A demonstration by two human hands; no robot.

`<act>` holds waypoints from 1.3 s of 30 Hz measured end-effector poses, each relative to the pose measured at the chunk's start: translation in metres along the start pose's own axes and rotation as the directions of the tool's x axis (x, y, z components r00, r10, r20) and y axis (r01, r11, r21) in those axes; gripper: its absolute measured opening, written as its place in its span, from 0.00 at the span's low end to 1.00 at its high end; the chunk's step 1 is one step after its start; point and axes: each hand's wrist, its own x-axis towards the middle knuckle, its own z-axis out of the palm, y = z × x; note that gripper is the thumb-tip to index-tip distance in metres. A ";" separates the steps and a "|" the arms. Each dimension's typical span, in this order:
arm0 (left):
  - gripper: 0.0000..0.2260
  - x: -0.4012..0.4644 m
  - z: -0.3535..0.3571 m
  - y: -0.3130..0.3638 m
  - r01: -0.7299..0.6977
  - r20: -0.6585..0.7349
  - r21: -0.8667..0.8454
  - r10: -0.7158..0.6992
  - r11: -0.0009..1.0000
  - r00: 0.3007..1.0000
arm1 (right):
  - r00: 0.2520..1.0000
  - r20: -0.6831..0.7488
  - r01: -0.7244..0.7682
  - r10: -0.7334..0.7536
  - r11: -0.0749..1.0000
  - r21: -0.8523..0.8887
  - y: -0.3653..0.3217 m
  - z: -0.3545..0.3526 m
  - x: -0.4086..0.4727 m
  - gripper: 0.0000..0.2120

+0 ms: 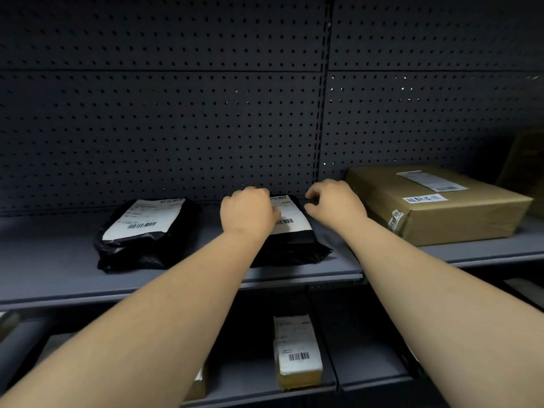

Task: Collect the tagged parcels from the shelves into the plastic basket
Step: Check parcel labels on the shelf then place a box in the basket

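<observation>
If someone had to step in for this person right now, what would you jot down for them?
Left hand: fingers curled on the label of the middle black parcel, upper shelf.
Right hand: fingers curled at that parcel's far right corner; a firm grip cannot be told.
Second black parcel lies to the left, large brown box to the right, a small labelled box on the shelf below.
Done: nothing visibly collected; the basket is out of view.
Left: lift the middle parcel, then gather the others.
</observation>
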 end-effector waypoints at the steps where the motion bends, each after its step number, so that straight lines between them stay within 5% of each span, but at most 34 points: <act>1: 0.12 -0.001 -0.001 0.001 -0.005 0.000 0.000 0.005 1.000 1.000 | 1.000 -0.007 0.001 -0.001 1.000 -0.006 0.000 -0.002 -0.003 0.14; 9: 0.08 -0.007 -0.012 0.016 -0.021 0.020 -0.028 0.021 0.999 1.000 | 0.999 -0.029 -0.043 0.042 0.999 -0.030 0.013 -0.015 -0.018 0.14; 19: 0.14 -0.006 -0.015 0.074 -0.002 0.030 -0.060 0.004 0.998 1.000 | 0.997 -0.067 -0.051 0.049 0.998 -0.027 0.053 -0.046 -0.025 0.14; 39: 0.13 0.007 -0.014 0.251 0.191 0.037 -0.159 -0.187 0.969 0.982 | 0.991 -0.068 -0.114 0.119 0.991 0.069 0.256 -0.133 -0.028 0.13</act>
